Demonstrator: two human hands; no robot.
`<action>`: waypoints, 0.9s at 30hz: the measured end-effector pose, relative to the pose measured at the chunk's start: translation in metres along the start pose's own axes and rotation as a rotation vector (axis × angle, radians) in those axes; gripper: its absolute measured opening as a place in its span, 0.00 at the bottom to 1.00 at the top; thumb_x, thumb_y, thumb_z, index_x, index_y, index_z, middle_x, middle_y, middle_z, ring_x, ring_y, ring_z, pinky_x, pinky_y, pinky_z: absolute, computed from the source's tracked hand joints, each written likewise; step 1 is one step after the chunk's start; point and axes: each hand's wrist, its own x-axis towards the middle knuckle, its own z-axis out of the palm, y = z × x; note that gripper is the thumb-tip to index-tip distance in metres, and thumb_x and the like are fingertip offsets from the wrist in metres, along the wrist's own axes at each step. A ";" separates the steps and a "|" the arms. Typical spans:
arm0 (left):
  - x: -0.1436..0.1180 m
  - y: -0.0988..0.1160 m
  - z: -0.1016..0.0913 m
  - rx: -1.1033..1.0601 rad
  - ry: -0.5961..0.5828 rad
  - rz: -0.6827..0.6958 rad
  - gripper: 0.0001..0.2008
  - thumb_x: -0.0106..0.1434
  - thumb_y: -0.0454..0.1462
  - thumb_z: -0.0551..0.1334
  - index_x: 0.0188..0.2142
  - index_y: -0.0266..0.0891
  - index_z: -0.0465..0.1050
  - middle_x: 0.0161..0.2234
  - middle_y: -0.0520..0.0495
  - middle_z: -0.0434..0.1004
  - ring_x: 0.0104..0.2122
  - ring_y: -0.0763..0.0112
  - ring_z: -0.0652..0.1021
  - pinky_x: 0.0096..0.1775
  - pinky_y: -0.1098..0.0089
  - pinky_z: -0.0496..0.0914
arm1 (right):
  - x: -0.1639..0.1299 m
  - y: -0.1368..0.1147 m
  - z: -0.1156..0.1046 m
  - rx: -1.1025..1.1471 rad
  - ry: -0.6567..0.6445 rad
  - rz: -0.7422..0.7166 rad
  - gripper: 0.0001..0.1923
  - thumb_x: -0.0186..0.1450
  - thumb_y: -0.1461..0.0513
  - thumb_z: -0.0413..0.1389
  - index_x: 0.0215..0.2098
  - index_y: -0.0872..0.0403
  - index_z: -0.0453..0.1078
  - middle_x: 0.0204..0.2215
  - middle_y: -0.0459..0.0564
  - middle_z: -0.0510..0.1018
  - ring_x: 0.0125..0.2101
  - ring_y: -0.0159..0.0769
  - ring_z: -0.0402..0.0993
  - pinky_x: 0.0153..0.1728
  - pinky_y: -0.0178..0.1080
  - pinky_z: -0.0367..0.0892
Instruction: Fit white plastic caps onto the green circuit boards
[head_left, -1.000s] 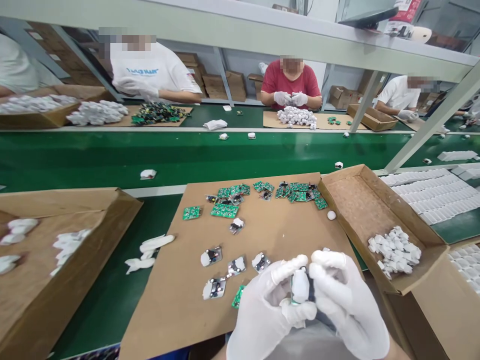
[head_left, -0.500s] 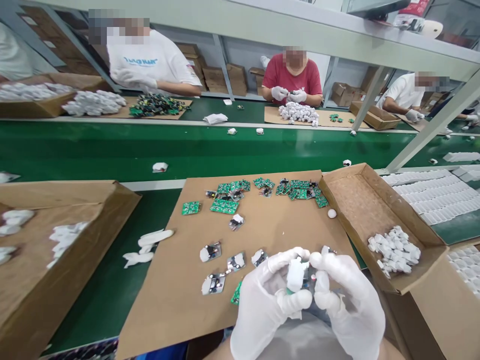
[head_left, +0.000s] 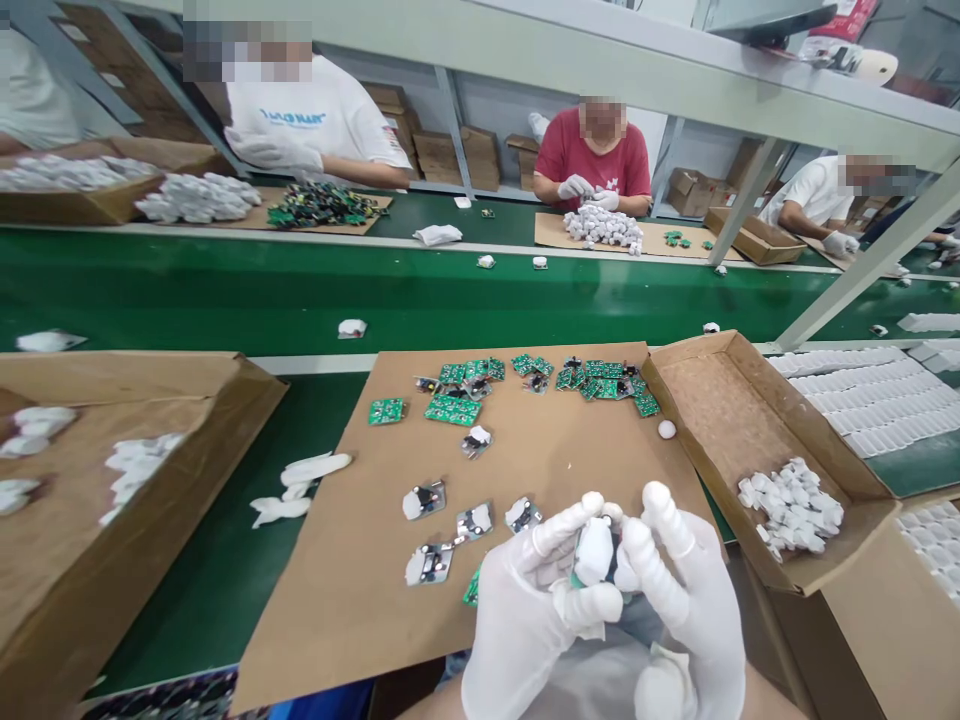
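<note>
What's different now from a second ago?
The white pieces on the green belt slid to the right. The right hand opened wider, its thumb dropping away from its fingers. The left hand still holds the small white-topped part. The green boards on the cardboard stayed put.

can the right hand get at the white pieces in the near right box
Likely yes: the box is open on top, nothing covers the white pieces, and the right hand is close by.
</note>
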 end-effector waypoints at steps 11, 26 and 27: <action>0.000 -0.002 0.007 -0.043 -0.073 -0.033 0.29 0.24 0.29 0.82 0.31 0.48 0.86 0.27 0.47 0.85 0.12 0.77 0.72 0.14 0.78 0.71 | 0.006 -0.009 -0.002 0.168 0.205 0.276 0.16 0.71 0.63 0.56 0.54 0.41 0.75 0.63 0.49 0.70 0.45 0.37 0.78 0.41 0.38 0.78; 0.007 0.006 0.004 0.125 -0.197 -0.035 0.27 0.36 0.49 0.80 0.35 0.38 0.85 0.23 0.48 0.77 0.26 0.64 0.77 0.28 0.69 0.74 | 0.006 0.008 -0.005 0.190 0.078 0.022 0.37 0.63 0.49 0.64 0.66 0.45 0.60 0.55 0.59 0.76 0.47 0.49 0.78 0.42 0.49 0.79; 0.008 0.007 0.003 0.151 -0.255 -0.026 0.27 0.39 0.51 0.79 0.35 0.38 0.84 0.24 0.48 0.77 0.27 0.65 0.76 0.31 0.67 0.74 | 0.007 0.010 -0.006 0.203 0.064 0.002 0.39 0.63 0.49 0.64 0.68 0.46 0.57 0.52 0.58 0.78 0.47 0.48 0.79 0.43 0.49 0.79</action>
